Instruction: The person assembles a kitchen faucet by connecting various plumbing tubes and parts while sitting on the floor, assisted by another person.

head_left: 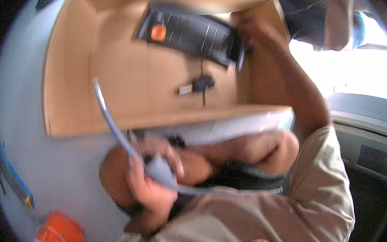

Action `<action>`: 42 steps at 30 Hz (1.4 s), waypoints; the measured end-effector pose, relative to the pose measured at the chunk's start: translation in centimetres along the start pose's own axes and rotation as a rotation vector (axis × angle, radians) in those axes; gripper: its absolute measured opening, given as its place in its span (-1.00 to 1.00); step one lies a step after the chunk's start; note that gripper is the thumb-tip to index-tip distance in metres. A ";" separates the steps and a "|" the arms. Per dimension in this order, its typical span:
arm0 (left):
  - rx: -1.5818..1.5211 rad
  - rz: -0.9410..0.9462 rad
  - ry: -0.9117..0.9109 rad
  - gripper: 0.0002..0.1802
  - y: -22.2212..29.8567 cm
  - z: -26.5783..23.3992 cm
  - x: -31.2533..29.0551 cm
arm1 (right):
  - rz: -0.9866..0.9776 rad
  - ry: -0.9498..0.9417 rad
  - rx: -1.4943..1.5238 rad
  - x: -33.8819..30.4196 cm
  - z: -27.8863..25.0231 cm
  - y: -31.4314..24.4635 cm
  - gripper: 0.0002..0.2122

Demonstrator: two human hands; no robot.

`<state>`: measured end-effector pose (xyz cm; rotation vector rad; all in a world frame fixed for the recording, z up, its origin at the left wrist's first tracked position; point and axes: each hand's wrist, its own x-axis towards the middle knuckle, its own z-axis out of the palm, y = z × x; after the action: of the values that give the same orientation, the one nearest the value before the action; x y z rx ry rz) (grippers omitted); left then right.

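My right hand reaches into the open cardboard box and grips the right end of a long black slatted panel. An orange patch marks the panel's left part, and the panel is tilted down to the right. Close to my lap, my left hand is closed around a bent grey rod or tube with a wider grey piece at its middle. Blur hides its exact kind. On the box floor lies a small black object with a white tab.
My bent bare legs are between me and the box. On the pale floor at left are an orange container and a long blue-edged tool. Another person's limb shows beyond the box at upper right, near a bright opening.
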<state>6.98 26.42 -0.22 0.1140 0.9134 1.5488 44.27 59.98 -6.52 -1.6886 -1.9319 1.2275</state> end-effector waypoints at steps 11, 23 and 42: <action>-0.079 0.169 -0.246 -0.50 9.6 -2.3 1.1 | -0.229 0.192 -0.245 -24.4 9.4 -14.8 -0.81; 0.186 0.051 -0.293 -0.52 1.8 2.6 2.6 | -0.494 0.480 -0.525 -27.4 16.1 -7.6 -0.75; 0.373 -0.067 -0.185 -0.55 1.7 1.8 5.8 | -0.529 0.483 -0.402 -27.1 18.2 -10.4 -0.82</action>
<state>5.33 32.51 -0.52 0.4809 1.0379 1.2689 31.89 28.42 -1.34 -1.3209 -2.1769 0.2252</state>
